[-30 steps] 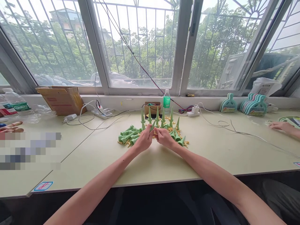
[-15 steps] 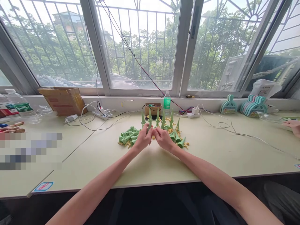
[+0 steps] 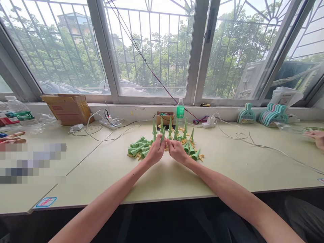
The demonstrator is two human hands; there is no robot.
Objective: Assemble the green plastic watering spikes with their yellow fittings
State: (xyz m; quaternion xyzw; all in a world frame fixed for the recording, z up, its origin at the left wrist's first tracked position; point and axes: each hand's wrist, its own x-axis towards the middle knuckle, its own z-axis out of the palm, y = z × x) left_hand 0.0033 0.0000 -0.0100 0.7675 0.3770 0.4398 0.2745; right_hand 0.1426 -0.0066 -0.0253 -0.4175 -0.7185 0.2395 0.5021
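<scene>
My left hand [image 3: 156,151] is wrapped round a green plastic spike [image 3: 163,134], its tapered tip pointing up. Close beside it, my right hand [image 3: 176,150] is closed in a pinch at the spike's lower end; whatever sits between its fingertips is hidden. Several green spikes [image 3: 185,127] stand upright in a row behind my hands. To the left lies a pile of green tubular parts [image 3: 138,145]. On the right, loose green cones [image 3: 196,155] lie among small yellow plastic pieces [image 3: 201,157].
Behind the spikes are a small cardboard box [image 3: 165,118] and a green-labelled bottle [image 3: 180,110]. Power strips [image 3: 110,123] and cables run along the window side. Teal hanger-shaped items [image 3: 246,114] lean at the right. Another person's hand [image 3: 316,136] shows at the right edge.
The spike in my left hand has tilted slightly to the right. My two hands stay close together, with only small finger shifts.
</scene>
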